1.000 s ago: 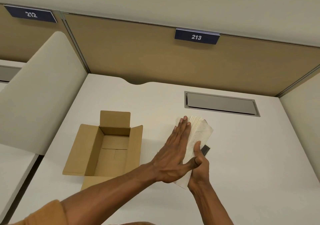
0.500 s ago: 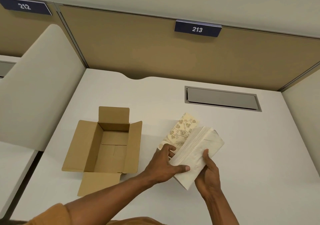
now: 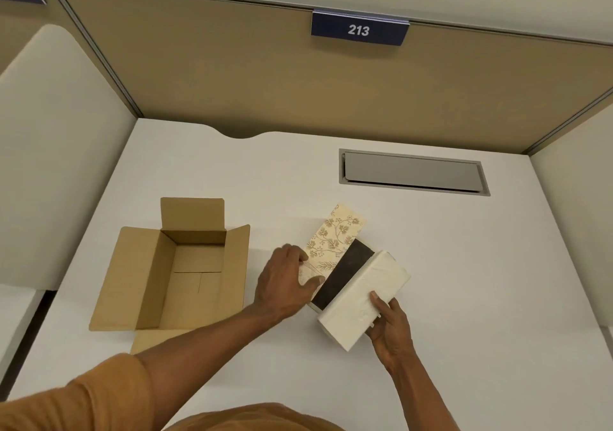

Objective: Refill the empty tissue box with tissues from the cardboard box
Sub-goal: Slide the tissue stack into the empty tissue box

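Observation:
A cream tissue box (image 3: 335, 241) with a leaf pattern lies on the white desk (image 3: 464, 298), its dark inside (image 3: 345, 274) showing. My left hand (image 3: 285, 284) grips the box's near left end. A thick white stack of tissues (image 3: 361, 298) rests along the box's right side, tilted up on edge. My right hand (image 3: 391, 327) holds the stack at its near end. The brown cardboard box (image 3: 185, 264) stands open to the left, with nothing visible inside.
A grey cable hatch (image 3: 411, 172) is set into the desk at the back right. Tan partition panels (image 3: 298, 92) close off the back, with a "213" sign (image 3: 359, 29). A cream side divider (image 3: 56, 152) stands at the left.
The tissue stack has come away from the patterned box toward the right, uncovering the box's dark inside. My left hand went from lying flat on the stack to gripping the box.

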A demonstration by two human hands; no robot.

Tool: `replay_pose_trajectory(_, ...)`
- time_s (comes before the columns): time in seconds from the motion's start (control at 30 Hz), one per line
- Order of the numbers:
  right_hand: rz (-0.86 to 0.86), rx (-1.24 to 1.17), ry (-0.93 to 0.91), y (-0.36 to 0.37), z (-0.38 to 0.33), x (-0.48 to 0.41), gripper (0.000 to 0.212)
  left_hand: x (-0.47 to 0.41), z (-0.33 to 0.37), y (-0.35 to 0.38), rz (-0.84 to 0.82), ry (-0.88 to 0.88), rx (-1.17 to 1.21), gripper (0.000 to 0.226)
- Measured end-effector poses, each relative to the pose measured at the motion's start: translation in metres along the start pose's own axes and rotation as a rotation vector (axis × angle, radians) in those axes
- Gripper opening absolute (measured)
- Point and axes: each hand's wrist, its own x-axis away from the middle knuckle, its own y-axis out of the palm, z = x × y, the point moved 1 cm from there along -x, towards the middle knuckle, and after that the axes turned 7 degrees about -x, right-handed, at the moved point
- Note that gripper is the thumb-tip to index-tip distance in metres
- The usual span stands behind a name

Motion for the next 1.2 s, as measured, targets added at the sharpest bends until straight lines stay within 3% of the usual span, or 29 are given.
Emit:
replay_pose_trajectory(0.23,0.018,0.106,0.022,0.019,-0.008,-0.026,0.054,-0.026,-0.010,0.007,-0.164,0.052,-0.152,0.118)
replay_pose_trajectory(0.57,-0.016,0.100,0.061,0.037,-0.010,-0.047,0.055,-0.034,-0.006,0.018,-0.274,0.033,-0.098,0.104)
replay_pose_trajectory(1.2,-0.006,0.144,0.026,0.050,-0.013,-0.054,0.056,-0.037,-0.003,0.015,-0.319,-0.012,-0.063,0.109)
